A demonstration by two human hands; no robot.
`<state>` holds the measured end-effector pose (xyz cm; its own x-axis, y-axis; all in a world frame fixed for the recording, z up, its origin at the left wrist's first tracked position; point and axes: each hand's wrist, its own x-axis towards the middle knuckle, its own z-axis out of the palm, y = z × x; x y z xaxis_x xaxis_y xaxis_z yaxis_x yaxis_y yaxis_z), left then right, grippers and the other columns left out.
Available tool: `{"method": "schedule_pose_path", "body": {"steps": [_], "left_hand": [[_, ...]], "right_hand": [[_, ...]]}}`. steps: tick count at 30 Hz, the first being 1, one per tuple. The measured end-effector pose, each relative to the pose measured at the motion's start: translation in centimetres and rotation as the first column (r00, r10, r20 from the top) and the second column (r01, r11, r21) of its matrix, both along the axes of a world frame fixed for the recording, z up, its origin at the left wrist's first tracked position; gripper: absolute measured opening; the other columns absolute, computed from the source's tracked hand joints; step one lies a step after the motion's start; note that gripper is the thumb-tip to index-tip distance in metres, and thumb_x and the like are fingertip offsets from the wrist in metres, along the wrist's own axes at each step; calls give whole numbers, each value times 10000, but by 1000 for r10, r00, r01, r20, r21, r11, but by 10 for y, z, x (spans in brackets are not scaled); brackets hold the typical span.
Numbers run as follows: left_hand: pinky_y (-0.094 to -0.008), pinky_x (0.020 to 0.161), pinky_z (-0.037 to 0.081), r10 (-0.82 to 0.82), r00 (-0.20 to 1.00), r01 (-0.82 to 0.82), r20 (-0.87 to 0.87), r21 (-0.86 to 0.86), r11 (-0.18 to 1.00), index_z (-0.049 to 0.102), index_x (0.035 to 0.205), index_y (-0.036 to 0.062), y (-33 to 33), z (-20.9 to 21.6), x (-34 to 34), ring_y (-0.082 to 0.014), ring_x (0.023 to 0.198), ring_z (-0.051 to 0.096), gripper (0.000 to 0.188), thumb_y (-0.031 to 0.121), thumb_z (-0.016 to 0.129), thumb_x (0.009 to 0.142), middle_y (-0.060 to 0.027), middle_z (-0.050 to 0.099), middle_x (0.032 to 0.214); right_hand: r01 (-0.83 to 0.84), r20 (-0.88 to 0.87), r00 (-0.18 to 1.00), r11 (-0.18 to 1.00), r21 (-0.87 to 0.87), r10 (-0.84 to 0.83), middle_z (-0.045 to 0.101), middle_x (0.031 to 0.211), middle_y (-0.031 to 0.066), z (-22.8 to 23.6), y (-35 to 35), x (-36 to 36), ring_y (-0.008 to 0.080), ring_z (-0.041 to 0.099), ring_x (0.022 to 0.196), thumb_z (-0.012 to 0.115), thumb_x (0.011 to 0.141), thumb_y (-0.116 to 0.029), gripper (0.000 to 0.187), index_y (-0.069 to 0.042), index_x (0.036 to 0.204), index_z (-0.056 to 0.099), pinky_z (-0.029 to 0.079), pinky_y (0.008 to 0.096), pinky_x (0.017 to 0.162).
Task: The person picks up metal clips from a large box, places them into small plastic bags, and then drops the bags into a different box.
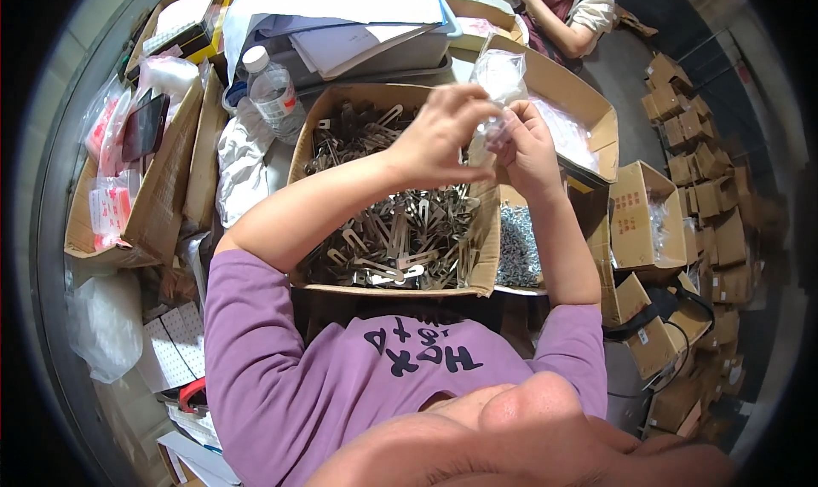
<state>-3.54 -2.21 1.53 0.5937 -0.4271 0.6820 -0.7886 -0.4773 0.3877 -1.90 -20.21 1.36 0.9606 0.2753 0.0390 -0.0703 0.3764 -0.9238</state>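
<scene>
A clear plastic bag (500,74) stands up over the right rim of a cardboard box (487,231). My right hand (530,150) is closed on the lower part of the bag, pinching it between thumb and fingers. Beside it, my left hand (443,138) is curved with thumb and fingers apart, its fingertips close to the bag. Whether those fingertips touch the plastic I cannot tell. Below my hands, the box holds a heap of flat metal clip-like pieces (396,240). What the bag contains is hard to make out.
Small metal parts (517,247) fill a container right of the clip box. A bottle (273,95) and white cloth (243,163) lie left. Papers top a grey bin (341,69) at the back. A phone (146,127) rests on a left box. Another person (567,18) sits at far right.
</scene>
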Motion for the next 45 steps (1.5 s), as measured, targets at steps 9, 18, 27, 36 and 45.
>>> {"method": "schedule_pose_path", "body": {"steps": [9,18,27,36,45], "left_hand": [[-352,789,541,-215,975,204,-46,-175,963,584,1106,33,-1,-7,9,-310,963,624,313,26,637,798,-156,596,1119],[-243,559,493,-95,979,36,-181,-307,951,673,901,17,11,6,11,-127,643,634,129,100,694,804,-97,671,757],[-227,603,477,-175,913,32,-369,-364,931,681,928,17,12,-6,21,-85,681,580,146,119,685,823,-54,649,792],[-274,583,480,12,927,-65,-375,-129,989,647,800,10,12,1,13,-169,640,598,196,116,775,695,-77,608,697],[-412,900,437,132,980,-137,150,22,990,574,1109,55,5,-11,14,-288,1029,556,531,107,759,614,-110,607,954]], "right_hand": [[-100,-192,968,950,296,162,592,940,101,-8,-11,6,181,628,846,440,968,-136,84,-56,996,448,557,311,792],[-85,-153,982,981,176,112,613,885,48,-10,-11,1,156,625,838,501,948,-152,73,-88,978,484,515,303,774],[146,297,952,966,-212,-79,572,879,-3,1,-5,-14,56,536,789,582,897,-95,123,-47,1005,547,435,204,712],[376,665,736,739,-559,129,633,922,92,20,3,-30,217,563,803,668,781,-106,214,-30,976,623,444,293,756],[350,537,687,426,-835,489,521,1236,206,17,2,-30,367,381,1167,687,734,-245,351,-28,1008,660,325,438,986]]}}
